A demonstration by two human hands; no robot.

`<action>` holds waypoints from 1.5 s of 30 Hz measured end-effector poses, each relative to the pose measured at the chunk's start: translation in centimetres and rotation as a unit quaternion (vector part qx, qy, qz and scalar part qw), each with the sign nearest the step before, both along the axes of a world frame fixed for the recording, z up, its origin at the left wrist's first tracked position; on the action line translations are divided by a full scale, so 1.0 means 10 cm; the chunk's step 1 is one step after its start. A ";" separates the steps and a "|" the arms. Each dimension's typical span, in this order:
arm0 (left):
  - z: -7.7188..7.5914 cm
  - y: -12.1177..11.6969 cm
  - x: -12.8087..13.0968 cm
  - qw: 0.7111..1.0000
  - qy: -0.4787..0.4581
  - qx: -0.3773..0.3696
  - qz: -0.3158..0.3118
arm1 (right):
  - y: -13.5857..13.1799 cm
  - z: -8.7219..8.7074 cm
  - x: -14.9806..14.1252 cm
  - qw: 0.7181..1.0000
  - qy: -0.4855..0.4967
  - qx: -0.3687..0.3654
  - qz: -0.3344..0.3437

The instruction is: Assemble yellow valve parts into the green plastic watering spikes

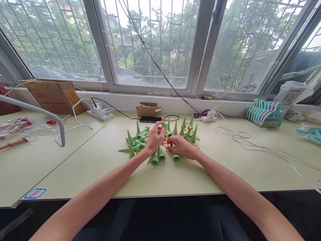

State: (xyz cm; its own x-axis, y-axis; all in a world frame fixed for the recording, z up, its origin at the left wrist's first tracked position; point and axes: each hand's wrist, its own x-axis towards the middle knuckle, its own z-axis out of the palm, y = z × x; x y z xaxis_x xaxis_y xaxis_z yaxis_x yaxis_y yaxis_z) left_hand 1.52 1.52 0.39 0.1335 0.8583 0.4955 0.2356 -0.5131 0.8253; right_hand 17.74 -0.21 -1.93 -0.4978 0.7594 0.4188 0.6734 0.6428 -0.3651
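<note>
Green plastic watering spikes [131, 150] with small yellow valves lie in a heap on the pale table. Over the middle of the heap, my left hand [155, 136] is closed, its thumb and fingers curled round what looks like a green spike that they partly hide. Just right of it, my right hand [181, 145] has its fingers bent together close to some small yellow parts; what lies between its fingertips is hidden. Several spikes stand point-up at the heap's right, among them a tall spike [184, 124]. Open-ended green tubes [154, 161] face me below my hands.
Behind the heap lie a black phone [150, 119] and a small open carton [147, 109]. Power strips [100, 113] and loose white cables [240, 135] run along the back. Pastel hangers [264, 113] stand at right. A white curved bar [60, 129] crosses the left side.
</note>
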 end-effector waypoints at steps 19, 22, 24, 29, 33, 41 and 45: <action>-0.04 0.03 0.03 0.978 -0.055 -0.196 -0.045 | 0.06 -0.01 0.04 0.987 0.049 0.065 -0.142; -0.05 0.04 0.04 0.979 -0.047 -0.195 -0.036 | 0.11 -0.02 0.06 0.975 0.110 0.109 -0.160; -0.07 0.04 0.03 0.981 -0.030 -0.188 -0.041 | 0.12 -0.02 0.07 0.965 0.141 0.139 -0.170; -0.11 -0.01 0.03 0.981 0.083 -0.138 -0.105 | 0.08 0.04 0.05 0.945 0.198 0.194 -0.175; -0.13 -0.04 0.03 0.975 0.182 -0.045 -0.119 | 0.04 0.06 0.01 0.944 0.215 0.199 -0.150; -0.21 0.03 0.00 0.948 0.300 0.095 -0.044 | 0.06 0.02 0.01 0.952 0.214 0.169 -0.141; -0.19 -0.01 0.00 0.939 0.327 0.101 -0.035 | 0.07 0.00 0.01 0.957 0.200 0.158 -0.140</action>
State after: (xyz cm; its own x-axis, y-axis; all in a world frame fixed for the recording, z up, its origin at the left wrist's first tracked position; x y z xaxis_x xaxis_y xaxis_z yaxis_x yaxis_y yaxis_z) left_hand 1.54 1.45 -1.50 0.5181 0.7339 0.4393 0.6180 -0.6763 0.4009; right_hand 17.86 0.52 -1.88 -0.0447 0.6442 0.7635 0.6821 0.5781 -0.4478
